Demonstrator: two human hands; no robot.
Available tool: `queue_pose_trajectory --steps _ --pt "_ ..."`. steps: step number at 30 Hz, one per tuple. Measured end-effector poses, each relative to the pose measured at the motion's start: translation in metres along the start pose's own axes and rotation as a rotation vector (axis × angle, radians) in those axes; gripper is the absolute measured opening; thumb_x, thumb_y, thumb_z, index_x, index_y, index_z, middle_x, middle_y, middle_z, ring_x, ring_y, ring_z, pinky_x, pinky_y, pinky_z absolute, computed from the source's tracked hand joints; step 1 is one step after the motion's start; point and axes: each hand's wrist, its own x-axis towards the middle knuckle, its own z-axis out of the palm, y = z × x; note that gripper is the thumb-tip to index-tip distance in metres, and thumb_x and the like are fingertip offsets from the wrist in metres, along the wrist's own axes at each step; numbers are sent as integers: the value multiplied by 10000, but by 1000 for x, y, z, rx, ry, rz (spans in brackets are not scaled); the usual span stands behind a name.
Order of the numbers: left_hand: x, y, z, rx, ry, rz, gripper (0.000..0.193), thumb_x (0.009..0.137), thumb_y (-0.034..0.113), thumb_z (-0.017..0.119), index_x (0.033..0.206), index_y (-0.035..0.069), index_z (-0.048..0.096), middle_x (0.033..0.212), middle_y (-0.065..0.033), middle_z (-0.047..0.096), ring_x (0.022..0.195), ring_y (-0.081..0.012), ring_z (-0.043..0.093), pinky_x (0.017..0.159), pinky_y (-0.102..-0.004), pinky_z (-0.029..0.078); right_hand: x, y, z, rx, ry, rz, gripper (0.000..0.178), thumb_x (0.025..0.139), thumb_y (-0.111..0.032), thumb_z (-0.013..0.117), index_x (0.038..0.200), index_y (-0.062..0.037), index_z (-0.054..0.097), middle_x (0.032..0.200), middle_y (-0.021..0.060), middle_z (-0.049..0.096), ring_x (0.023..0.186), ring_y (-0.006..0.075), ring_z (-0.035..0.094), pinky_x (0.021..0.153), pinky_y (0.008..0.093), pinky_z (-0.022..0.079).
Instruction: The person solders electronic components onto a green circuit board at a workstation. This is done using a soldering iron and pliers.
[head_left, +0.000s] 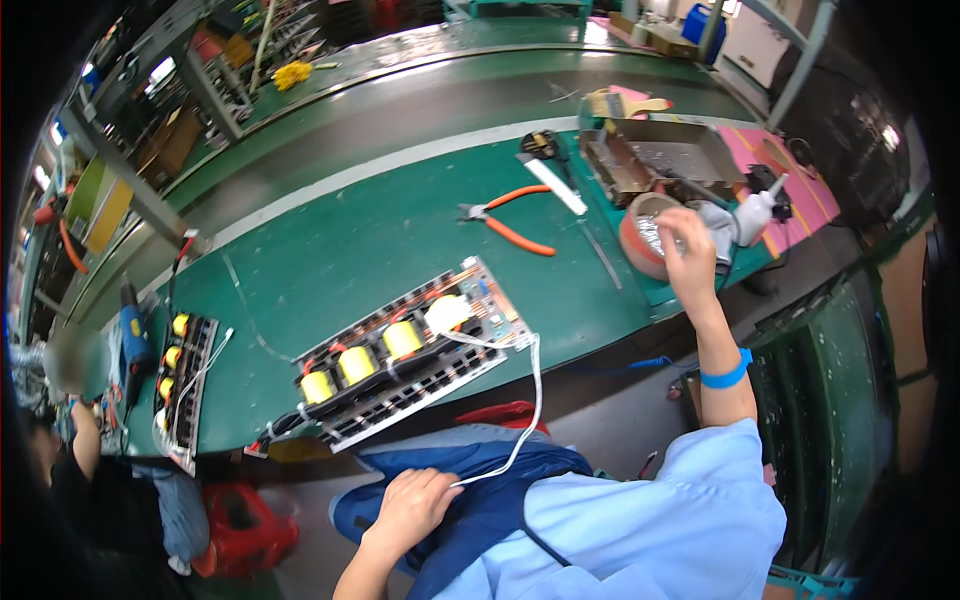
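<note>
A white cable (537, 390) runs from the right end of a circuit board assembly (490, 305) down to my left hand (410, 505), whose fingers are closed on it near my lap. The assembly has several yellow-wrapped coils, black heat sinks and a bundle of black wires along its front. At the right, my right hand (690, 255) is over a round reddish bowl (640, 250) of small shiny metal pieces. Its thumb and fingers are pinched together, and whatever is between them is too small to make out. A blue band circles my right wrist.
Orange-handled cutters (515, 220) and a white strip (555, 185) lie beyond the assembly. A metal tray (690, 150), a brush (630, 104) and a white bottle (755, 215) stand at the back right. At left are another board (185, 380), a blue tool (133, 335) and a co-worker.
</note>
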Motion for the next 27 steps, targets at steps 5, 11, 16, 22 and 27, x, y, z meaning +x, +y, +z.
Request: queue_pose_trajectory --steps 5,11,16,22,27 --pt "5 7 -8 -5 41 38 116 695 128 624 773 56 576 669 -59 535 604 -218 516 567 -296 408 -19 -100 13 448 -589 -348 469 599 22 622 1041 -103 533 1110 138 446 739 231 562 644 307 468" --pt "-17 7 -36 -51 121 64 177 646 82 641 808 47 578 683 -55 533 596 -198 509 547 -283 395 -15 -117 36 602 -695 -518 247 615 -46 630 847 -85 556 1030 100 498 740 221 562 650 312 461" --pt "-51 -7 -77 -199 398 -160 91 727 92 546 684 20 582 548 -55 508 512 -211 482 514 -307 384 -13 -118 57 708 -648 -426 118 652 -59 624 711 -26 528 839 65 562 720 234 570 616 312 465" --pt "-96 -35 -111 -241 798 -501 227 807 111 448 659 -35 539 515 -48 474 483 -120 429 466 -229 324 -5 -141 76 901 -700 -412 103 669 -42 616 734 -18 541 796 76 571 693 237 567 598 309 458" --pt "-86 -100 -120 11 771 -627 124 814 26 453 849 -14 565 570 -55 502 526 -124 455 495 -244 350 10 -165 92 839 -531 -355 95 673 -35 613 757 -22 570 707 74 574 620 224 560 532 304 444"
